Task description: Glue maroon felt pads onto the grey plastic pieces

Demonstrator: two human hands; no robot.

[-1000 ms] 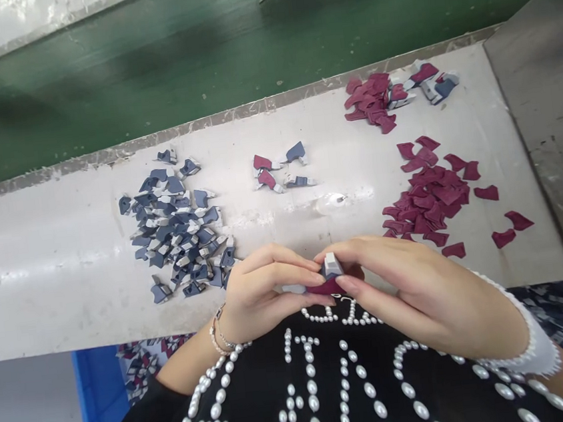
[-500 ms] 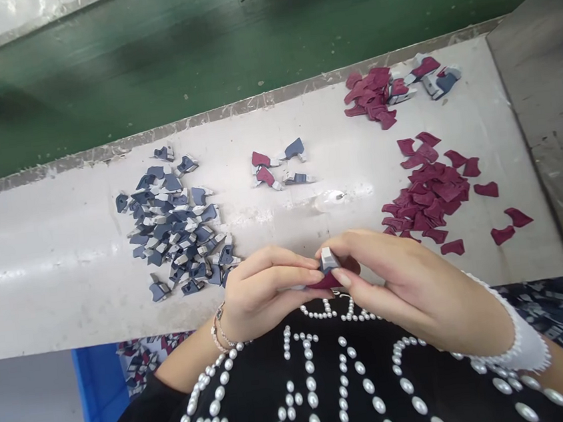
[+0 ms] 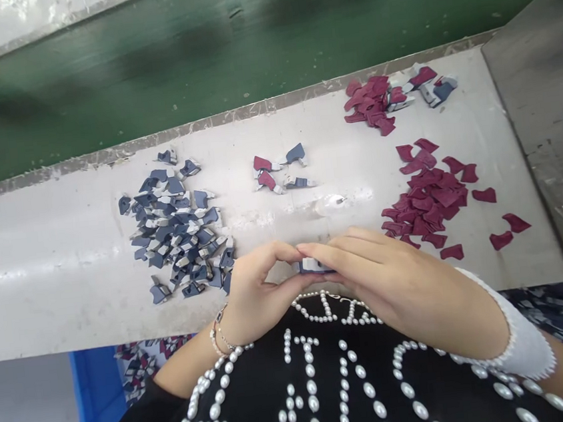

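Close to my chest, at the front edge of the white worktop, both hands grip one small blue-and-grey plastic part (image 3: 312,266). My left hand (image 3: 259,284) pinches its left end between thumb and fingers. My right hand (image 3: 395,286) closes over its right end, and those fingers hide much of the part. Left of my hands lies a heap of blue-and-grey parts (image 3: 176,232). To the right is a pile of flat maroon pieces (image 3: 431,195). Several parts, some with maroon faces (image 3: 267,181), lie beyond my hands.
A second maroon pile (image 3: 369,104) sits at the back right beside a few blue-grey parts (image 3: 437,89). Behind the worktop (image 3: 65,260) runs a green surface (image 3: 224,49). A metal panel (image 3: 548,116) bounds the right. Below left stands a blue bin (image 3: 97,398) with parts inside.
The held part has been turned: its maroon side showed before, and now a blue-and-grey side shows. My right fingers have moved left across it, and my left grip has shifted.
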